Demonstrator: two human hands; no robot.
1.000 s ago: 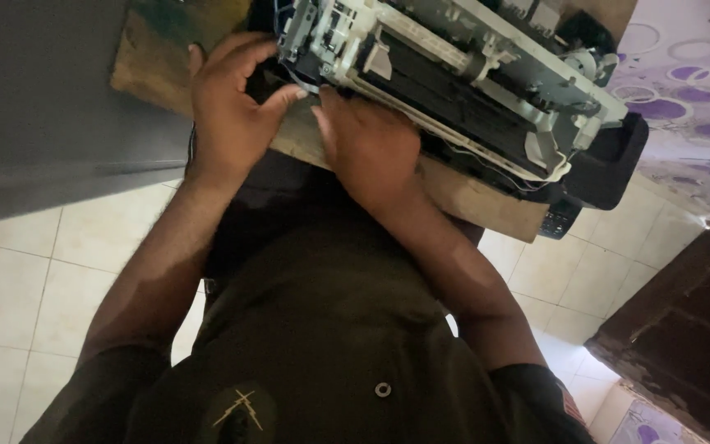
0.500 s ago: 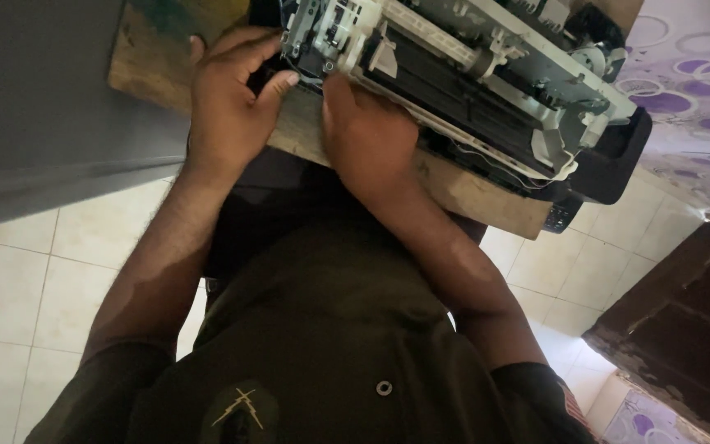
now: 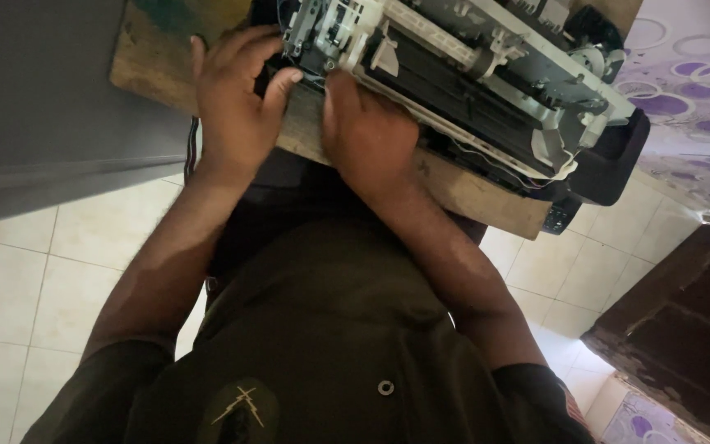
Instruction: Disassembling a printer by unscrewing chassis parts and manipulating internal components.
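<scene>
Nearest of all, a dark green shirt (image 3: 330, 345) is seen, with two bare arms stretched out from it. The left hand (image 3: 236, 107) is laid at the near left corner of an opened printer (image 3: 470, 78), its fingers (image 3: 277, 86) curled around the dark end part there. The right hand (image 3: 371, 131) is pressed just beside it against the near edge of the printer, fingers bent over the edge; whether anything is gripped under it cannot be told. The printer is set on a worn wooden table (image 3: 470, 193), and white and grey inner parts are shown with the cover off. Its black body (image 3: 610, 164) is seen sticking out past the far right side. Pale floor tiles (image 3: 34, 279) are seen below, and a purple patterned cloth (image 3: 684, 90) is seen farther off
</scene>
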